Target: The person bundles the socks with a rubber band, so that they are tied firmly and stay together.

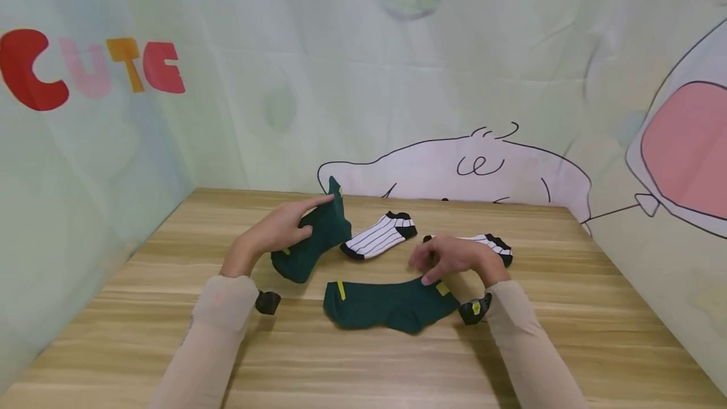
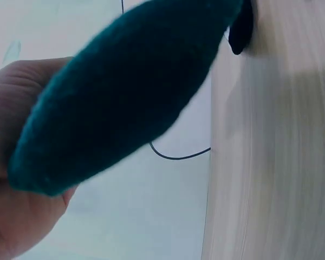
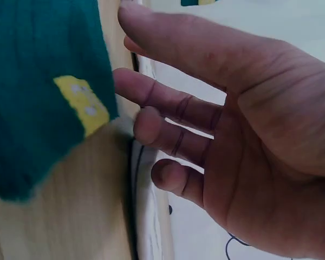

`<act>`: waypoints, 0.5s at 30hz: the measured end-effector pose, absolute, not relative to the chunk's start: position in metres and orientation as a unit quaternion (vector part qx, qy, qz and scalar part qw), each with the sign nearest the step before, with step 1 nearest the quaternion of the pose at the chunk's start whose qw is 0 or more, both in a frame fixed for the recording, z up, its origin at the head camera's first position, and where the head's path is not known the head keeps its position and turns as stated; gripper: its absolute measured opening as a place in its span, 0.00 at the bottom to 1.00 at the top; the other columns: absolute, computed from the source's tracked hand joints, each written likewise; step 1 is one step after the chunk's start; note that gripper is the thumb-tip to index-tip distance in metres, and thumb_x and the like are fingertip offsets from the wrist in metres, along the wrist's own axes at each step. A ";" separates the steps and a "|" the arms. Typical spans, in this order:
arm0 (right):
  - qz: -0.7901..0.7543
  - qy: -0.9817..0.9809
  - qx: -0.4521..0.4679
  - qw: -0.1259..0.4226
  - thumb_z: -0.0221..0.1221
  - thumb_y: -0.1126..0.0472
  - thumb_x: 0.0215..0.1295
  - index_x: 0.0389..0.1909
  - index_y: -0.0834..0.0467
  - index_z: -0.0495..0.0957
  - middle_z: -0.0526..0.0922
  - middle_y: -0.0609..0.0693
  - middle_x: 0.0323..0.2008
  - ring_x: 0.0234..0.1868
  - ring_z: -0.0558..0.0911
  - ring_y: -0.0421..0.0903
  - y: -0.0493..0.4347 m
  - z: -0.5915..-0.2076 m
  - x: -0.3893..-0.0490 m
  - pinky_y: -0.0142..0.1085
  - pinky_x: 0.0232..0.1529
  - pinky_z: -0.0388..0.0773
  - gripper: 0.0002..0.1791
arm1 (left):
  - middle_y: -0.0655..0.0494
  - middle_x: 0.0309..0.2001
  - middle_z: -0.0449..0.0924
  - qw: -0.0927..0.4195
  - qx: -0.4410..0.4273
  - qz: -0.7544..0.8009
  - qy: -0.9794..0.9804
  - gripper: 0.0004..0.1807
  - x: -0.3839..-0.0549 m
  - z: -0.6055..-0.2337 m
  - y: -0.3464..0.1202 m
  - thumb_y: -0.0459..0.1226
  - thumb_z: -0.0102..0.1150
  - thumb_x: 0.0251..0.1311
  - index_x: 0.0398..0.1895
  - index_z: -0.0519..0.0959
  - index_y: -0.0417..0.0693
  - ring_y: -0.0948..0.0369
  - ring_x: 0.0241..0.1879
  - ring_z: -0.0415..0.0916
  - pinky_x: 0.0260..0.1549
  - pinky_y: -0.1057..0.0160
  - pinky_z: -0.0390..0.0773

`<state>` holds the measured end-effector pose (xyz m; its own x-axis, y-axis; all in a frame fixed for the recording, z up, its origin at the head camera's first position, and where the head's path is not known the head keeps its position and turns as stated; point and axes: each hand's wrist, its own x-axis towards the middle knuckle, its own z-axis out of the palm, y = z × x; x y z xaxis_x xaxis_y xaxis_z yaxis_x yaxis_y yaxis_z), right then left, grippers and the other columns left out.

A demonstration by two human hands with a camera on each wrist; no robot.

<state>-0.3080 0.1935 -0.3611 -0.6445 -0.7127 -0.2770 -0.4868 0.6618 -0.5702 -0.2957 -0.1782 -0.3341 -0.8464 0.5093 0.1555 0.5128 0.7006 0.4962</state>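
My left hand [image 1: 271, 230] holds a dark green sock [image 1: 319, 235] at the left, with the thumb and an outstretched index finger along its near side. In the left wrist view the green fabric [image 2: 130, 92] covers most of the fingers. A second dark green sock [image 1: 375, 307], with a yellow stripe and a yellow patch, lies flat on the table in front. Over its right end hovers my right hand [image 1: 453, 256], fingers loosely bent and thumb tip right at the sock's upper edge. Nothing shows between those fingers in the right wrist view.
Behind the green socks lie two white ankle socks with black stripes: one striped sock [image 1: 377, 237] in the middle, another striped sock [image 1: 500, 246] partly hidden by my right hand. A printed cloth backdrop [image 1: 284, 81] walls the wooden table [image 1: 318, 371] at the back and sides.
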 end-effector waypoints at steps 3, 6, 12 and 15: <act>-0.233 0.877 -0.324 0.266 0.70 0.61 0.60 0.52 0.55 0.82 0.81 0.46 0.46 0.49 0.76 0.46 0.193 -0.364 -0.307 0.39 0.52 0.74 0.18 | 0.39 0.72 0.63 0.009 -0.288 -0.282 -0.915 0.38 -0.295 -0.334 -0.178 0.24 0.51 0.64 0.78 0.59 0.49 0.49 0.51 0.71 0.47 0.51 0.70; -0.228 0.877 -0.327 0.266 0.71 0.63 0.58 0.49 0.55 0.81 0.81 0.45 0.43 0.47 0.76 0.44 0.190 -0.367 -0.307 0.39 0.52 0.74 0.18 | 0.40 0.73 0.61 0.012 -0.295 -0.294 -0.909 0.38 -0.295 -0.333 -0.178 0.24 0.51 0.64 0.78 0.59 0.49 0.49 0.55 0.68 0.51 0.50 0.70; -0.220 0.878 -0.329 0.268 0.71 0.66 0.57 0.39 0.56 0.81 0.80 0.45 0.36 0.39 0.76 0.42 0.186 -0.370 -0.307 0.36 0.46 0.73 0.11 | 0.43 0.74 0.61 0.013 -0.303 -0.311 -0.901 0.38 -0.295 -0.331 -0.176 0.24 0.52 0.63 0.77 0.61 0.52 0.49 0.63 0.67 0.58 0.49 0.69; -0.214 0.881 -0.321 0.274 0.70 0.65 0.59 0.35 0.55 0.81 0.79 0.44 0.33 0.37 0.75 0.41 0.185 -0.371 -0.307 0.35 0.44 0.72 0.08 | 0.43 0.74 0.61 0.014 -0.312 -0.314 -0.897 0.38 -0.295 -0.331 -0.173 0.24 0.52 0.63 0.77 0.61 0.51 0.47 0.69 0.63 0.65 0.44 0.65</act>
